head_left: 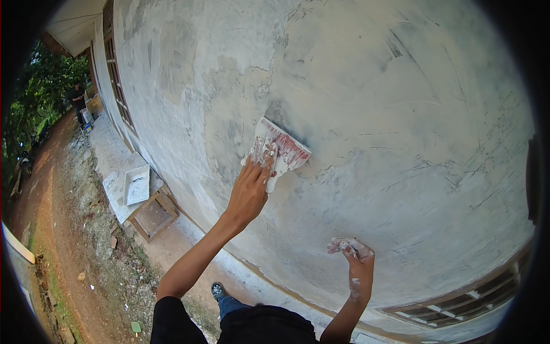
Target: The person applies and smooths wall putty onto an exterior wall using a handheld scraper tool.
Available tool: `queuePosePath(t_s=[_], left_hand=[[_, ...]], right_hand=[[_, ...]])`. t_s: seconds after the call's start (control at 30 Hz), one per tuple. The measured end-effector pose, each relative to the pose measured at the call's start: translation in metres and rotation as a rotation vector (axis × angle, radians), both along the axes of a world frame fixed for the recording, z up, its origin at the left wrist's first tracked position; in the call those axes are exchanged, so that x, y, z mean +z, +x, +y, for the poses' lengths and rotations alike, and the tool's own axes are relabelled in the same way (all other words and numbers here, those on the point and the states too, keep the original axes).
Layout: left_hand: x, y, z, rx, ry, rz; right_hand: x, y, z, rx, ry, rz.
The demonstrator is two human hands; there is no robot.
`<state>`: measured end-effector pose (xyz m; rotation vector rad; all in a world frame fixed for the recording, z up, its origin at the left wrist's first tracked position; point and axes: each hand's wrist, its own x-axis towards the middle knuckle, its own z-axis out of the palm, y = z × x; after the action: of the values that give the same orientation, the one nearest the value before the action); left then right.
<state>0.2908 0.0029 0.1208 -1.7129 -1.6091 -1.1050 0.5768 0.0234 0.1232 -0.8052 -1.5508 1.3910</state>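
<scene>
My left hand (252,178), caked with white compound on the fingers, grips a wide scraper (289,150) with a red-and-white smeared blade against the grey plastered wall (372,86). Patches, scratches and cracks mark the wall around the blade. Lower and to the right, my right hand (352,255) is held near the wall, its fingers curled together and smeared white; whatever is between them, if anything, is too small to make out.
At left, a board-topped wooden stand (166,215) bears a tray (136,192). A dirt path (80,241) borders the wall. A person (77,97) stands far back beside buckets. Windows (117,80) (458,304) interrupt the wall. My shoe (219,291) shows below.
</scene>
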Motion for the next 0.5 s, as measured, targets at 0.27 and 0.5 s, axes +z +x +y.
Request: queuePosePath(t_s=[0.27,0.5], left_hand=[[0.073,0.016,0.028,0.019,0.29,0.101],[0.02,0.035,0.038,0.028,0.095,0.112]], right_hand=[[0.003,-0.001,0.014,-0.224,0.174,-0.026],[0.0,0.001,0.01,-0.184,0.123,0.036]])
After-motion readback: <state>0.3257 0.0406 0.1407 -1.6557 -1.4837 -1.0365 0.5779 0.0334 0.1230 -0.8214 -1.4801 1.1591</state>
